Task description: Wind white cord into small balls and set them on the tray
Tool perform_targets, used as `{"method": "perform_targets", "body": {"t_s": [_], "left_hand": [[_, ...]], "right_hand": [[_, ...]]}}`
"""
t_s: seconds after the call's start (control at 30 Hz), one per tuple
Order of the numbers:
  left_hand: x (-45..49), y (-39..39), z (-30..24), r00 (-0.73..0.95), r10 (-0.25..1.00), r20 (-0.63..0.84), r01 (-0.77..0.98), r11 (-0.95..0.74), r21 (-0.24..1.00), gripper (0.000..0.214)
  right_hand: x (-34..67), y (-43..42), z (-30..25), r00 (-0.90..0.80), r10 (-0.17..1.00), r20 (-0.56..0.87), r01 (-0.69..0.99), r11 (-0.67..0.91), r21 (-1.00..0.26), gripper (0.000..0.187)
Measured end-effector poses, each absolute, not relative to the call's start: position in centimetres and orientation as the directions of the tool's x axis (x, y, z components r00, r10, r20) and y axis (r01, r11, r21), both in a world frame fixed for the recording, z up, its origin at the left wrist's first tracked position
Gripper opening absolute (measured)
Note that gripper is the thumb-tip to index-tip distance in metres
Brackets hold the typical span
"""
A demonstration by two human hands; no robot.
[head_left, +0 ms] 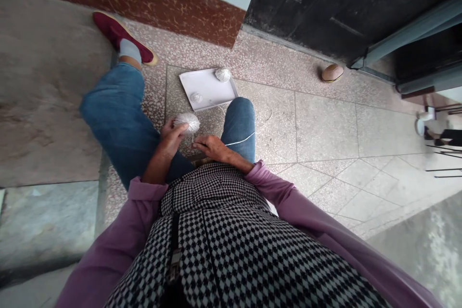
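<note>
yarn ball [186, 123] sits in curled left grip [172, 137], right grip [211, 147] pinching strand [238, 142].

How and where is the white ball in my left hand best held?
Probably around its left and near sides, coming from the left. The white ball is rounded with no handle, so a curved grip should suit it, much as your left hand has it. A white strand crosses your right knee to your right hand, so that side seems best kept free.
</note>
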State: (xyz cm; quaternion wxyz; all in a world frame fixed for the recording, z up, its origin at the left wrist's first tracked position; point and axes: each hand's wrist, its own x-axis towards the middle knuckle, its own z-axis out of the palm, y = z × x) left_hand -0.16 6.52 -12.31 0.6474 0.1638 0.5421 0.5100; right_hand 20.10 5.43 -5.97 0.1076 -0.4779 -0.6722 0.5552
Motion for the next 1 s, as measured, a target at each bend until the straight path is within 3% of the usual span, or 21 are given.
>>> {"method": "perform_targets", "body": {"t_s": [0.1,0.17,0.3,0.53,0.73,0.9,1.0], "left_hand": [[0.0,6.6,-12.4,-0.083,0.838,-0.539,-0.428,0.459,0.779,0.066],[0.3,6.5,-12.1,-0.014,0.842,-0.54,-0.405,0.489,0.773,0.065],[0.5,6.0,-11.1,0.159,0.832,-0.532,-0.37,0.55,0.749,0.065],[0.4,5.0,-9.8,0.312,0.814,-0.49,-0.415,0.581,0.7,0.055],[0.8,5.5,-8.9,0.193,0.838,-0.511,-0.536,0.526,0.66,0.04],[0.7,6.0,-9.2,0.019,0.828,-0.561,-0.487,0.497,0.718,0.028],[0.5,6.3,-10.0,-0.034,0.83,-0.557,-0.443,0.487,0.753,0.032]], "right_hand": [[21.2,7.6,-4.3,-0.567,0.78,-0.265,0.499,0.07,-0.864,0.028],[22.2,9.9,-3.4,-0.52,0.826,-0.218,0.496,0.084,-0.864,0.028],[23.0,12.7,-2.7,-0.361,0.888,-0.286,0.444,-0.106,-0.89,0.032],[21.6,10.3,-5.4,-0.207,0.839,-0.503,0.3,-0.435,-0.849,0.051],[20.6,8.2,-6.7,-0.188,0.83,-0.525,0.341,-0.446,-0.828,0.053],[19.8,7.0,-5.5,-0.286,0.837,-0.466,0.477,-0.297,-0.827,0.049],[20.0,6.2,-4.1,-0.371,0.816,-0.444,0.5,-0.228,-0.836,0.048]]}}
